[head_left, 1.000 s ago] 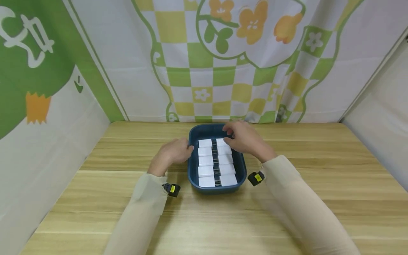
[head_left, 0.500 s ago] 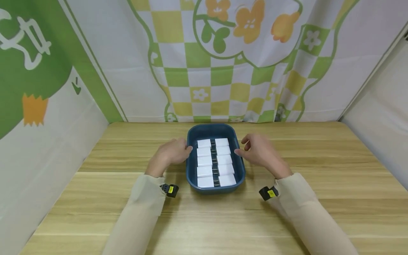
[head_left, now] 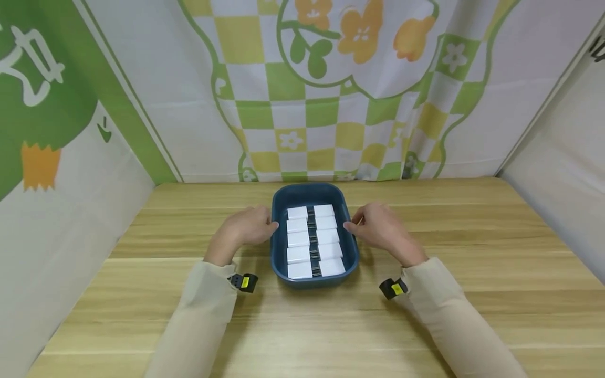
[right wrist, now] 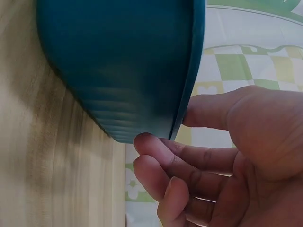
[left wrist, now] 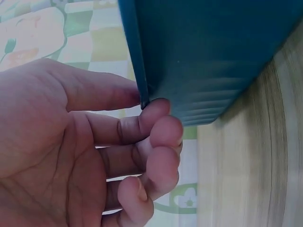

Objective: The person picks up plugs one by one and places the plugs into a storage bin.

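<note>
Centrally, toward the table's (head_left: pixel 425 325) far edge, the blue tray (head_left: pixel 278 262) of white boxes (head_left: pixel 312 240) is pinched at its opposite rims, thumb above and curled fingers beneath, by the left hand (head_left: pixel 246 229) and the right hand (head_left: pixel 380 229).

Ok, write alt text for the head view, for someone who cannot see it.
Two hands hold a dark blue tray by its long sides on a wooden table: left hand at the left rim, right hand at the right rim. Inside lie two columns of white blocks.
</note>
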### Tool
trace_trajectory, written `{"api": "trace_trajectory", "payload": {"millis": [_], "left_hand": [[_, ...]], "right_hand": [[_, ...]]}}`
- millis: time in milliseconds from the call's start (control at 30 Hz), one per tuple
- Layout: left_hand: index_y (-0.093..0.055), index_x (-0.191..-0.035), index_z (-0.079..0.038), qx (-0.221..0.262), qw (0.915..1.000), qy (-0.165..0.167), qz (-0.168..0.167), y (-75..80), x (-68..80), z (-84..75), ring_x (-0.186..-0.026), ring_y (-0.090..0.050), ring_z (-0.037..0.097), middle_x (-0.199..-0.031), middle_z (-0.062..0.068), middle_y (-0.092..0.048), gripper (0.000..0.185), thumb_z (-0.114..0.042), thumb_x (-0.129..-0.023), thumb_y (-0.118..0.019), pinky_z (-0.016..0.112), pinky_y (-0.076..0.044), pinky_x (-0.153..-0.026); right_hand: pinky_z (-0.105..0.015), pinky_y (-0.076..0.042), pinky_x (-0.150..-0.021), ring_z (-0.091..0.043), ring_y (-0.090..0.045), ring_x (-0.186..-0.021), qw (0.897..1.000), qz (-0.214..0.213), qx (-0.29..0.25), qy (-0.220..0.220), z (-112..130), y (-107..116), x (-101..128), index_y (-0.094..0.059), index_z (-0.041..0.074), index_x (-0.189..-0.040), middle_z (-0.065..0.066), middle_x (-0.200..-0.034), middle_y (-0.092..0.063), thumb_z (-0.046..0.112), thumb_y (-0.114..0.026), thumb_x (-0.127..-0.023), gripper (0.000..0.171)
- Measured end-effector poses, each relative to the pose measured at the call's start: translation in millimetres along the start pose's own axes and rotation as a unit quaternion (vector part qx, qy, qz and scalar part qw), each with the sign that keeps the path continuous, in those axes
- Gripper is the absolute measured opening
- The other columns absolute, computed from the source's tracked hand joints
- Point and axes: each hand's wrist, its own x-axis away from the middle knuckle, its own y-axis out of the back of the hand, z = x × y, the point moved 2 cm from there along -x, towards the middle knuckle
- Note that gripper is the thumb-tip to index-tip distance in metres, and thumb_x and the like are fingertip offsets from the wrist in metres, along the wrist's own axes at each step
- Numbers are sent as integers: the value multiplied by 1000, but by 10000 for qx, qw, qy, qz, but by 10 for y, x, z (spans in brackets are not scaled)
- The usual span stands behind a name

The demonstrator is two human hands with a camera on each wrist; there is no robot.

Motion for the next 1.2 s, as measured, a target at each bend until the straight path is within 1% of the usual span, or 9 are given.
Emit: {"api": "trace_trajectory", "payload": {"millis": [67,167,267,400,500,767,1000,1200], "left_hand": [[-42,-58,-16,-1,10000,-42,35,-7,8,-8,-48,-35,11,-53,-5,-35,49,-24,-105,-51,29,-33,-50],[-43,-59,-16,-28,9999,-152,-20,-30,1,-19,-49,-36,11,-54,-5,-36,48,-25,-105,-52,29,-34,-51],[-44,-60,-15,-41,9995,-267,-139,-57,-14,-38,-49,-37,11,-55,-5,-38,47,-25,-105,-52,29,-34,-52],[-46,-60,-15,-40,9990,-330,-286,-88,-35,-67,-49,-38,12,-55,-4,-40,47,-26,-106,-53,29,-34,-51],[-46,-60,-15,-24,9986,-341,-408,-108,-50,-93,-49,-38,12,-55,-4,-40,48,-26,-106,-53,29,-34,-51],[-45,-62,-13,127,9973,-182,-699,-176,-105,-135,-50,-40,13,-56,-3,-41,47,-27,-106,-52,28,-33,-50],[-45,-63,-13,238,9962,-119,-832,-214,-155,-172,-50,-40,13,-56,-2,-42,46,-28,-107,-51,29,-33,-50],[-46,-64,-13,260,9956,-78,-893,-227,-161,-196,-51,-41,14,-57,-1,-43,46,-28,-107,-51,29,-33,-50]], "right_hand": [[-32,-47,-60,-17,-57,-62,10000,-8,36,89,9,-7,10,-75,3,-92,-3,-76,-67,29,-70,-97,26],[-30,-42,-54,-15,-52,-55,9998,1,59,212,7,-1,30,-72,6,-79,-1,-65,-61,24,-70,-97,25],[-28,-37,-51,-13,-47,-52,9995,32,101,286,-10,30,36,-64,9,-67,0,-58,-54,21,-70,-96,32],[-27,-33,-49,-12,-43,-49,9995,141,136,234,-39,86,37,-57,12,-60,2,-54,-46,20,-69,-96,39],[-26,-31,-49,-12,-41,-49,9995,216,169,151,-59,117,32,-53,13,-58,3,-54,-44,21,-69,-96,42],[-26,-30,-48,-12,-40,-48,9996,221,148,29,-108,162,15,-56,13,-58,3,-54,-46,22,-67,-98,42],[-26,-31,-47,-12,-40,-48,9998,126,98,-81,-155,176,4,-55,13,-58,3,-53,-44,23,-66,-98,44],[-27,-31,-48,-12,-40,-48,9999,-31,159,-37,-175,169,2,-53,13,-58,3,-53,-43,23,-67,-98,44]]}}
